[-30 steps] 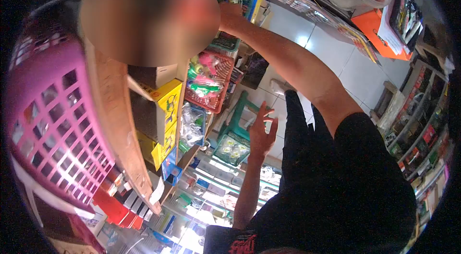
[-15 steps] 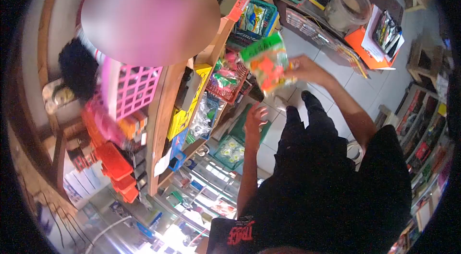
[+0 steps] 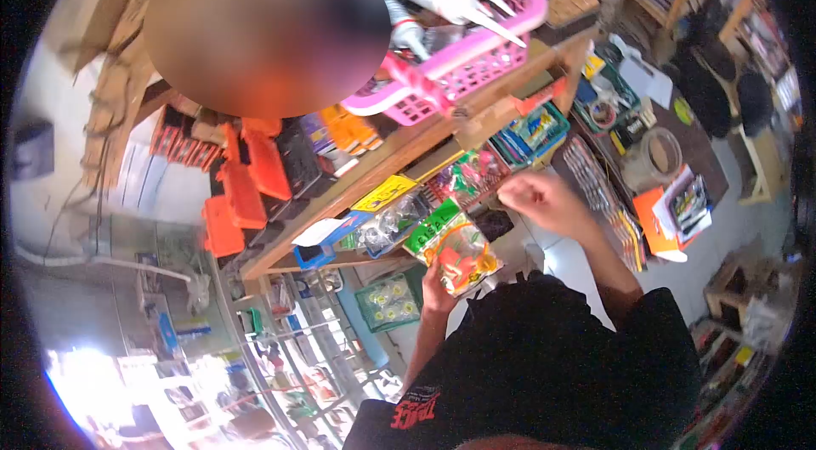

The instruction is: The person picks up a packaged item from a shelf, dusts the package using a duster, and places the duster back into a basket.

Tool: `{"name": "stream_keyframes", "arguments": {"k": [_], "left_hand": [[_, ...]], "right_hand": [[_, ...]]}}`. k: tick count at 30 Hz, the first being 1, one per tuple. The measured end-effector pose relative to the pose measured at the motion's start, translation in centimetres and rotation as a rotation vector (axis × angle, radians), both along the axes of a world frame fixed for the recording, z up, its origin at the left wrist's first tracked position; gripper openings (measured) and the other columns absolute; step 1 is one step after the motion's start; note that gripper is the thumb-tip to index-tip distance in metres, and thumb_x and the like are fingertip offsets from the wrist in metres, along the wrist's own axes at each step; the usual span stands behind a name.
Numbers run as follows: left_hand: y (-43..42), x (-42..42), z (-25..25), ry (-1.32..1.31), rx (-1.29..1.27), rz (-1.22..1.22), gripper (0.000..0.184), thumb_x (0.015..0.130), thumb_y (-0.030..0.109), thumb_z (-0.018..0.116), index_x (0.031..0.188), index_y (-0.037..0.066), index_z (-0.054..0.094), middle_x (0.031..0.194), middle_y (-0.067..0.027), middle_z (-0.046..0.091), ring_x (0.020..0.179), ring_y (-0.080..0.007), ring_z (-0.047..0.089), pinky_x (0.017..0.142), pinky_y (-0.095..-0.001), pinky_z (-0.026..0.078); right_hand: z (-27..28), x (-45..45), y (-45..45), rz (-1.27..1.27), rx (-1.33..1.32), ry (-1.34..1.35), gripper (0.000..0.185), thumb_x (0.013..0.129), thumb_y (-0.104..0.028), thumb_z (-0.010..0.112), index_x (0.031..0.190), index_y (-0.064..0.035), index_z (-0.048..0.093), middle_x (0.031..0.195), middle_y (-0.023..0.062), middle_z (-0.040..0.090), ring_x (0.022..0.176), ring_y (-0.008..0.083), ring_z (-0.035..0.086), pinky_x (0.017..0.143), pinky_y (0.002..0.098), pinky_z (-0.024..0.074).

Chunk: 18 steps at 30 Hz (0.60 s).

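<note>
A clear plastic packet [image 3: 461,261] with a green top label and orange-and-white contents is in my left hand [image 3: 437,287]. The hand grips its lower left edge, and the packet is tilted. What the packet contains is too blurred to name. My right hand [image 3: 544,202] is raised to the right of the packet and apart from it, in front of the shelf. Its fingers look curled together and slightly smeared; whatever they may hold does not show. Close by on the shelf is a red basket [image 3: 500,181] with pink and green packets.
A pink basket [image 3: 476,80] with white sealant tubes stands on the upper wooden shelf [image 3: 399,152]. Orange plastic bins [image 3: 246,178] are at left. A green crate [image 3: 557,134] holds packets. At right are a clear tub [image 3: 659,152] and an orange folder [image 3: 653,216].
The packet has passed from my right hand to my left and moved lower. My right hand has let go and drawn its fingers in. The view has swung, showing more of the upper shelf.
</note>
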<state>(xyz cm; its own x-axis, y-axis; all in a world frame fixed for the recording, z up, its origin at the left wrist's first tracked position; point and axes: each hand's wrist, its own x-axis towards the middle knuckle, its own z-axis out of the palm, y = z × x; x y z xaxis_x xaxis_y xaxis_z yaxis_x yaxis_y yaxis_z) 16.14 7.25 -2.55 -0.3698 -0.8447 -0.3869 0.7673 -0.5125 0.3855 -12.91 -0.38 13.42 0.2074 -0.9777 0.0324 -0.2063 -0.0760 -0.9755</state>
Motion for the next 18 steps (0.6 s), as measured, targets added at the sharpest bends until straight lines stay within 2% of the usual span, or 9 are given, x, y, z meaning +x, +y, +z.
{"name": "stream_keyframes", "arguments": {"k": [1,4,5,7,10,13,14,17,18], "left_hand": [[0.4,0.8,-0.1,-0.002,-0.019,0.044,0.055,0.099,0.038,0.047,0.141,0.003,0.040,0.136,-0.0172,0.053,0.123,-0.0353,0.055,0.107,-0.0527,0.041],[2.2,3.1,-1.2,0.012,-0.055,0.165,0.055,0.098,0.037,0.048,0.141,0.003,0.040,0.136,-0.0157,0.053,0.124,-0.0353,0.054,0.107,-0.0525,0.040],[2.3,3.1,-0.1,-0.070,-0.047,0.211,0.056,0.098,0.038,0.047,0.141,0.004,0.040,0.137,-0.0148,0.052,0.124,-0.0352,0.053,0.107,-0.0527,0.040],[2.2,2.9,1.5,0.000,-0.056,0.284,0.055,0.099,0.039,0.046,0.142,0.005,0.040,0.138,-0.0144,0.052,0.125,-0.0350,0.053,0.106,-0.0529,0.040],[2.1,2.8,3.8,-0.017,-0.095,0.325,0.056,0.100,0.042,0.044,0.143,0.006,0.039,0.140,-0.0143,0.050,0.126,-0.0350,0.052,0.106,-0.0534,0.041],[0.2,2.8,5.4,-0.013,-0.190,0.354,0.055,0.100,0.041,0.043,0.143,0.006,0.038,0.140,-0.0142,0.050,0.126,-0.0348,0.052,0.106,-0.0531,0.041],[0.0,2.7,6.1,-0.020,-0.190,0.363,0.055,0.100,0.040,0.043,0.143,0.006,0.038,0.141,-0.0142,0.050,0.126,-0.0347,0.052,0.106,-0.0530,0.041],[-0.5,3.1,6.9,-0.018,-0.180,0.413,0.054,0.100,0.039,0.042,0.143,0.006,0.038,0.141,-0.0138,0.050,0.126,-0.0336,0.052,0.106,-0.0522,0.041],[-0.5,3.3,7.3,-0.009,-0.173,0.432,0.054,0.100,0.039,0.042,0.143,0.006,0.039,0.141,-0.0136,0.050,0.126,-0.0334,0.052,0.106,-0.0521,0.041]], "right_hand": [[1.0,0.3,-0.8,-0.069,-0.156,-0.164,0.024,0.093,-0.027,0.066,0.100,-0.0046,0.067,0.079,-0.0003,0.066,0.068,0.0055,0.056,0.062,0.0226,0.0441],[8.9,1.0,-4.3,-0.284,-0.510,0.017,0.027,0.093,-0.028,0.066,0.102,-0.0022,0.065,0.081,0.0040,0.066,0.070,0.0101,0.061,0.062,0.0262,0.0475],[11.3,1.7,-5.1,-0.277,-0.530,0.110,0.030,0.093,-0.029,0.066,0.104,-0.0015,0.064,0.080,0.0048,0.066,0.071,0.0112,0.062,0.063,0.0274,0.0484],[14.9,3.0,-6.4,-0.270,-0.564,0.301,0.035,0.093,-0.031,0.065,0.108,-0.0002,0.062,0.077,0.0066,0.066,0.073,0.0134,0.064,0.065,0.0296,0.0501],[13.3,5.5,-10.5,-0.283,-0.622,0.507,0.043,0.093,-0.034,0.064,0.116,0.0019,0.059,0.073,0.0082,0.065,0.068,0.0146,0.065,0.061,0.0306,0.0509],[15.0,6.2,-11.4,0.059,-0.227,0.241,0.047,0.093,-0.031,0.064,0.124,0.0032,0.055,0.069,0.0074,0.063,0.058,0.0128,0.061,0.053,0.0282,0.0491],[13.8,6.2,-12.0,0.147,-0.219,0.104,0.046,0.094,-0.030,0.064,0.124,0.0026,0.056,0.068,0.0046,0.061,0.051,0.0100,0.056,0.047,0.0262,0.0458],[12.9,6.6,-9.4,0.145,-0.097,-0.365,0.045,0.094,-0.030,0.064,0.125,0.0009,0.054,0.068,0.0025,0.060,0.052,0.0080,0.055,0.048,0.0241,0.0444],[11.3,6.2,-8.5,0.140,-0.167,-0.374,0.045,0.096,-0.032,0.062,0.127,-0.0010,0.052,0.069,0.0032,0.060,0.053,0.0080,0.055,0.050,0.0233,0.0440]]}}
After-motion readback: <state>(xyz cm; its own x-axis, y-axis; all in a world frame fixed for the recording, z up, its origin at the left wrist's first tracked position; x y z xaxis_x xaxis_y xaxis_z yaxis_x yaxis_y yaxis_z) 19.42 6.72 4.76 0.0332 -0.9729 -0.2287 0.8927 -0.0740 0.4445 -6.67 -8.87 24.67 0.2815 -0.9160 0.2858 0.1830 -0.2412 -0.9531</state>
